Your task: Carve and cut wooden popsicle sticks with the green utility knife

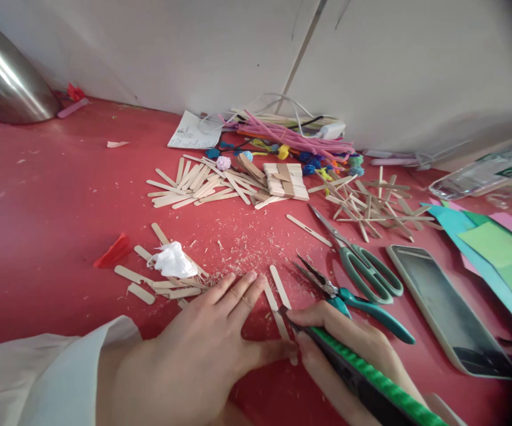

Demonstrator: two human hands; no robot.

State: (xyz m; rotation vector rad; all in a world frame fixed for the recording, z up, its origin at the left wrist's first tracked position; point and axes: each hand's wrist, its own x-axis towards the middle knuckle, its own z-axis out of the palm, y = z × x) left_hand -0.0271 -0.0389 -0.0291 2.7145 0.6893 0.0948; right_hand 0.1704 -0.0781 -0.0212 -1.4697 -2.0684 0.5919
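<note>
My left hand [211, 337] lies flat on the red table with its fingers stretched out. Its index fingertip and thumb rest at a wooden craft stick [276, 310], pressing it to the surface. In my right hand [353, 349] is a green and black utility knife [362, 373], its tip end against that stick; the blade itself is hard to make out. A second short craft stick [279, 285] lies alongside, just right of the first. Wood shavings [247, 254] are scattered beyond my fingers. Under and around a white crumpled lump [174, 260] are several cut sticks [134, 275].
Teal-handled pliers [340, 293], green scissors [362, 266] and a phone [446, 307] lie at right, with coloured paper [495, 248] beyond. Loose sticks [194, 183], a stick bundle [286, 181] and pink pipe cleaners [287, 130] line the back. A metal cylinder [12, 71] stands far left.
</note>
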